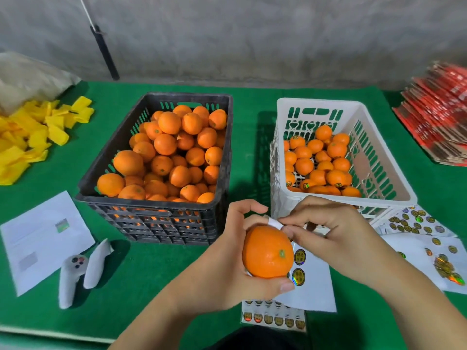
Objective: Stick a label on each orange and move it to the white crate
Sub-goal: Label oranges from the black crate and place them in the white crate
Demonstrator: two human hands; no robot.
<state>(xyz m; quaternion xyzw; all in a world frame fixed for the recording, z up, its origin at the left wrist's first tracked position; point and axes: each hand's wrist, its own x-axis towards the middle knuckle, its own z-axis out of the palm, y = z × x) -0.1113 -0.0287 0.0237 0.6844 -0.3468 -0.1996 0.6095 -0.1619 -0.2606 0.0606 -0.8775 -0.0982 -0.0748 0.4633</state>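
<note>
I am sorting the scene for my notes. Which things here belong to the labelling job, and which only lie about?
Job: held orange, left hand, right hand, black crate, white crate, sticker sheets.

Lying about: yellow wrappers, white paper, white controller, red cartons.

Two crates sit on the green table [151, 269]: one black crate [121, 205] at centre, heaped with dozens of oranges, too many to count, and one white crate [285, 195] towards the right edge, holding roughly two dozen. One orange [265, 252] is held between two hands. Several label sheets [313, 291] lie near the front edge.
</note>
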